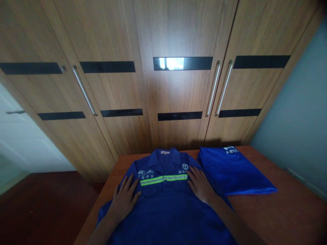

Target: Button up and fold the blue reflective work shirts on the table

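Observation:
A dark blue work jacket (pixel 163 200) lies spread front side up, its collar pointing away from me. Across its chest runs a yellow-green reflective stripe (pixel 152 181), with pale printed logos and lettering above it on both sides. My left hand (pixel 125 195) rests flat on the left side of the jacket, beside the stripe's end, fingers apart. On the opposite side my right hand (pixel 200 183) lies on the chest near the gear-shaped logo, its fingers stretched out too. Neither hand grips the cloth. The jacket's lower part runs out of view at the bottom.
The jacket lies on a reddish-brown wooden table (pixel 258 217). To its right is a folded bright blue cloth item (pixel 237 173) with white lettering. Behind the table stands a wooden wardrobe (pixel 178 92) with metal handles. A white door (pixel 22 136) is at the left.

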Available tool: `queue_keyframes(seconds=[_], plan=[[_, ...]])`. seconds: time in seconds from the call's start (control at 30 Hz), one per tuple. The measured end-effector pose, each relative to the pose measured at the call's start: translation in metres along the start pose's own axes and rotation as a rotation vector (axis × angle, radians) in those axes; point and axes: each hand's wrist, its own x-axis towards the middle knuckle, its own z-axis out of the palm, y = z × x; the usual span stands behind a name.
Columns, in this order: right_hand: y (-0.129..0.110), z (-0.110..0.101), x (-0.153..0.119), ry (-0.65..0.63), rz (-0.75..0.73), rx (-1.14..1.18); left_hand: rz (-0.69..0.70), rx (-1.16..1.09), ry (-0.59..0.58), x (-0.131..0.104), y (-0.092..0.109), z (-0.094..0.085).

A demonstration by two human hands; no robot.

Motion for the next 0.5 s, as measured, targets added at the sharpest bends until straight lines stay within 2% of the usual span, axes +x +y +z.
queue_keyframes(seconds=[0.07,0.13,0.2,0.27,0.4,0.5], plan=[[0.001,0.000,0.000,0.006,-0.001,0.011,-0.021,-0.026,0.052,0.006,-0.002,-0.005],[0.002,-0.001,0.000,0.011,-0.004,0.025,-0.099,-0.084,0.089,0.016,-0.011,-0.013],[0.003,-0.005,0.000,0.009,-0.001,0.045,-0.208,-0.139,0.074,0.024,-0.029,-0.023],[0.001,-0.011,0.003,0.012,0.022,0.093,-0.287,-0.168,0.007,0.025,-0.053,-0.031],[-0.020,-0.023,0.026,0.059,0.099,0.337,-0.315,-0.232,-0.102,0.002,-0.091,-0.037],[-0.059,-0.019,0.065,0.039,0.065,0.465,-0.279,-0.377,-0.140,-0.023,-0.099,-0.035]])
